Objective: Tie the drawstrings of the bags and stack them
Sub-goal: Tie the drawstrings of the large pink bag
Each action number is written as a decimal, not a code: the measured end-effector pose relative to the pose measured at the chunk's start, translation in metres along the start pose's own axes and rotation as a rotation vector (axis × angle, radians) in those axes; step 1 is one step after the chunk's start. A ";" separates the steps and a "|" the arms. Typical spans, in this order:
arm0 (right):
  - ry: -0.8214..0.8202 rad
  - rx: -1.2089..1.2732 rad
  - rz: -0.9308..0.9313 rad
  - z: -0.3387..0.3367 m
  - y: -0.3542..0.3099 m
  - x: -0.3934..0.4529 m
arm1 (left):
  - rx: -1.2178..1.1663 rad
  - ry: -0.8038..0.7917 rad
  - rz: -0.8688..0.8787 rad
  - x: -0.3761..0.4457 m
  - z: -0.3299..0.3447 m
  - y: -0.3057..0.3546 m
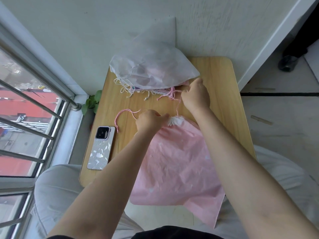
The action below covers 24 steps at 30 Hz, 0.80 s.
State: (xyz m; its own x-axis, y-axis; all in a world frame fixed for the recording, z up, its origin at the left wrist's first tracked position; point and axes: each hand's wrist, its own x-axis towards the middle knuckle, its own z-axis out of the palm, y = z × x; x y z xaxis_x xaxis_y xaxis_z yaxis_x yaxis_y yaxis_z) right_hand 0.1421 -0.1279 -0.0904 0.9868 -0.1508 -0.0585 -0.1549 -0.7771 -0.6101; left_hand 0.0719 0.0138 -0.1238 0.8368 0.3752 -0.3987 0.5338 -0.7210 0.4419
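The pink drawstring bag (174, 163) lies flat on the small wooden table (224, 100), long axis running away from the person, its cinched white mouth (176, 120) pointing to the far edge and its bottom hanging off the near edge over the lap. The left hand (150, 120) is pinched right at that gathered neck, with one pink cord (120, 114) looping off to its left. The right hand (196, 95) sits just past the mouth, gripping the other cord (177, 107) and pulling it taut. Further back there's a pile of white bags (151, 66). A phone (101, 147) lies left of the bag.
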 end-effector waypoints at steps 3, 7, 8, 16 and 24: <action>-0.376 -0.164 -0.020 0.007 0.009 -0.009 | -0.077 -0.015 0.017 0.002 0.001 -0.002; -0.581 -0.221 -0.116 0.030 0.015 -0.015 | -0.151 -0.021 0.046 0.001 0.002 -0.009; -0.580 -0.154 -0.115 0.035 0.014 -0.016 | -0.166 -0.016 0.044 0.001 0.001 -0.011; -0.578 0.258 -0.028 0.039 0.005 -0.036 | -0.863 -0.141 -0.016 -0.010 -0.023 -0.019; -0.475 0.519 -0.009 0.014 -0.011 -0.035 | -0.749 -0.242 0.027 -0.011 -0.032 -0.018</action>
State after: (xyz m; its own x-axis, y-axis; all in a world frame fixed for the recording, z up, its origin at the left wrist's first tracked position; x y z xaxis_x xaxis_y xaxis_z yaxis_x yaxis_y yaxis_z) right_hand 0.1095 -0.1054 -0.0923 0.9197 0.2295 -0.3186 -0.2214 -0.3672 -0.9034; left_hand 0.0574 0.0414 -0.1019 0.8471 0.1634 -0.5057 0.5252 -0.1109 0.8438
